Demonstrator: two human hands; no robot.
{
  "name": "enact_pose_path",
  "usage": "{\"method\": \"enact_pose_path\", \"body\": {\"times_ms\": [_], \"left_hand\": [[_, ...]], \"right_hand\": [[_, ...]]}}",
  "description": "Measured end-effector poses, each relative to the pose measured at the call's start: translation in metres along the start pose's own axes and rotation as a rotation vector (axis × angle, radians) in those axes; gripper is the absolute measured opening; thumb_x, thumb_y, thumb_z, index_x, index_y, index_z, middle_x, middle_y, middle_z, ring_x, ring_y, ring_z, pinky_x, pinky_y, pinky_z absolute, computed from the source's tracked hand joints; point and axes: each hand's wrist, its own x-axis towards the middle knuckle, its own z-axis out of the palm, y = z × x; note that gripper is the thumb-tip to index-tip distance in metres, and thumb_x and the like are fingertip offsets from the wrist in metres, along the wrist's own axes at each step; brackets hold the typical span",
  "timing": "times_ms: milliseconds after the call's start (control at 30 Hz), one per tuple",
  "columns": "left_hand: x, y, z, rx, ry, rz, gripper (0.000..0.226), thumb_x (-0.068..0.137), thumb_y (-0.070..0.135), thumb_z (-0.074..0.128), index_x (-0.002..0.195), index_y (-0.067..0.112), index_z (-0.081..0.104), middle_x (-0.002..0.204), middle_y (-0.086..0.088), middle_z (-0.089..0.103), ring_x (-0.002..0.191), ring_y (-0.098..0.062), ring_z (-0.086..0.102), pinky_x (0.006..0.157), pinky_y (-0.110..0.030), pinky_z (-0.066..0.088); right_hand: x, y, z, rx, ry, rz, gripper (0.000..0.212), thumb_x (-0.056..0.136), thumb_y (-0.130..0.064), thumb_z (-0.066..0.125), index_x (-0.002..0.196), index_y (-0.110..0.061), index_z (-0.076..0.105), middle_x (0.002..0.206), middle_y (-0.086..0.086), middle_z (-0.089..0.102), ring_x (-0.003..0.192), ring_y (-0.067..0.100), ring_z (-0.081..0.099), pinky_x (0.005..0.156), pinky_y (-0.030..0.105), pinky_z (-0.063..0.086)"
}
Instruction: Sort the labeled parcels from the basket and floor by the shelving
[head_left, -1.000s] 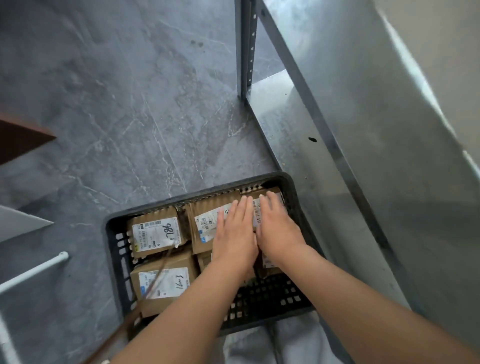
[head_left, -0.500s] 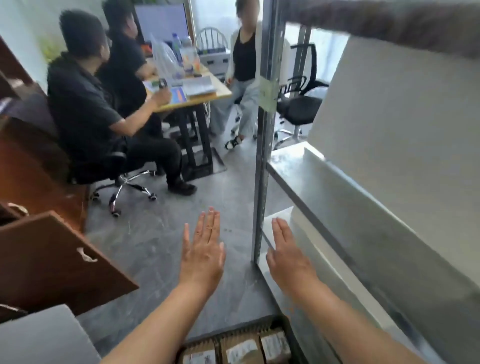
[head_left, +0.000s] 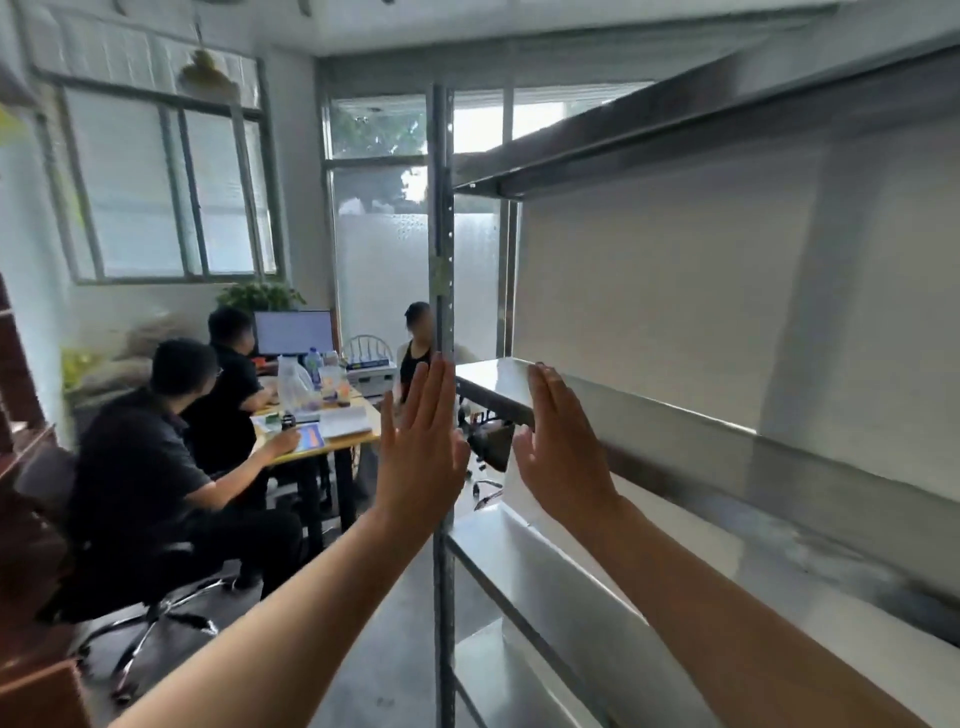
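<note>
My left hand (head_left: 422, 448) is raised flat, fingers straight and close together, holding nothing, in front of the shelving's upright post (head_left: 442, 249). My right hand (head_left: 561, 447) is raised the same way beside it, empty, before the front edge of the middle metal shelf (head_left: 675, 415). The metal shelving (head_left: 727, 130) fills the right side, its visible shelves bare. The basket and parcels are out of view below the frame.
Two people in dark shirts sit on office chairs at a desk (head_left: 332, 441) at left, a third person (head_left: 418, 353) sits behind the post. A monitor (head_left: 293, 332) and bottles stand on the desk. Brown wooden furniture (head_left: 26, 519) lines the left edge. Grey floor (head_left: 374, 649) lies between.
My view has swung up from the basket of parcels on the floor to the shelving at chest height. Both hands left the parcels and rose, empty and flat, in front of the shelf.
</note>
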Motion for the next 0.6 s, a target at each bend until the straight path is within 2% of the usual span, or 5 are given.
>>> {"method": "enact_pose_path", "body": {"times_ms": [100,233,400,600], "left_hand": [[-0.01,0.047,-0.013,-0.069,-0.009,0.058,0.081,0.098,0.028,0.046,0.157,0.016,-0.008,0.164,0.0,-0.015,0.151,-0.016,-0.014,0.123,-0.047,-0.005],[-0.021,0.132,-0.028,-0.147,-0.014,0.218,0.072,0.1,0.031,0.045,0.157,0.013,0.005,0.165,-0.003,-0.003,0.152,-0.02,-0.005,0.123,-0.052,0.005],[-0.031,0.273,-0.049,-0.295,-0.03,0.39,0.069,0.103,0.035,0.029,0.157,0.015,-0.009,0.163,0.0,-0.018,0.151,-0.017,-0.016,0.123,-0.049,-0.001],[-0.086,0.454,-0.09,-0.587,-0.071,0.605,0.068,0.104,0.037,0.024,0.154,0.019,-0.018,0.161,0.003,-0.026,0.148,-0.013,-0.022,0.122,-0.044,-0.01]], "right_hand": [[-0.027,0.013,-0.055,-0.073,0.024,0.02,0.066,0.095,-0.013,0.055,0.154,-0.012,0.025,0.161,0.006,0.026,0.149,0.023,0.024,0.121,0.032,0.016],[-0.07,0.036,-0.14,-0.219,0.036,0.047,0.064,0.097,-0.015,0.048,0.155,-0.014,0.022,0.163,0.002,0.021,0.149,0.018,0.02,0.123,0.033,0.016],[-0.122,0.068,-0.269,-0.409,0.205,0.202,0.062,0.096,-0.012,0.047,0.154,-0.011,0.025,0.161,0.004,0.026,0.149,0.016,0.022,0.123,0.03,0.011],[-0.219,0.099,-0.423,-0.679,0.314,0.409,0.061,0.1,-0.017,0.047,0.155,-0.015,0.021,0.162,0.002,0.022,0.15,0.017,0.018,0.121,0.028,0.008]]}}
